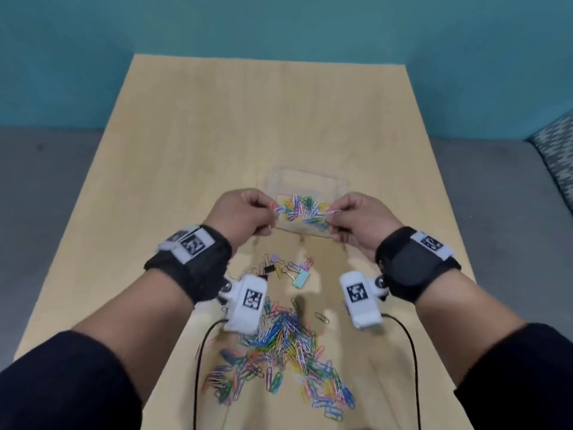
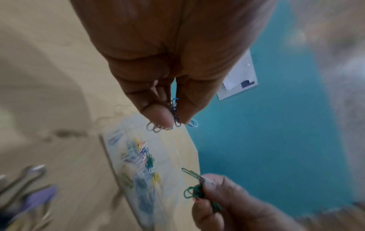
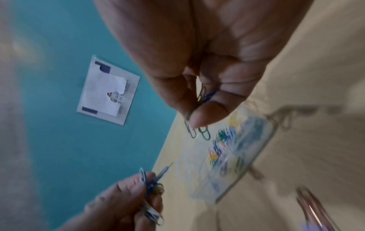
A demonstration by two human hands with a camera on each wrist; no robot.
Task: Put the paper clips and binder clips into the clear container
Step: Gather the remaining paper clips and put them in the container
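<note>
A clear container (image 1: 310,181) sits mid-table with coloured paper clips (image 1: 305,209) in its near half. My left hand (image 1: 273,212) pinches a small bunch of paper clips (image 2: 173,115) over the container's left edge. My right hand (image 1: 333,214) pinches another bunch of clips (image 3: 199,125) over its right edge. A big pile of loose paper clips (image 1: 279,349) lies near me, between my forearms. Several binder clips (image 1: 286,270) lie between that pile and the container.
The wooden table (image 1: 217,135) has bare room behind and beside the container. A teal wall (image 1: 279,23) rises beyond, with a paper sign (image 3: 107,89) on it. Black cables (image 1: 198,361) run from the wrist cameras toward me.
</note>
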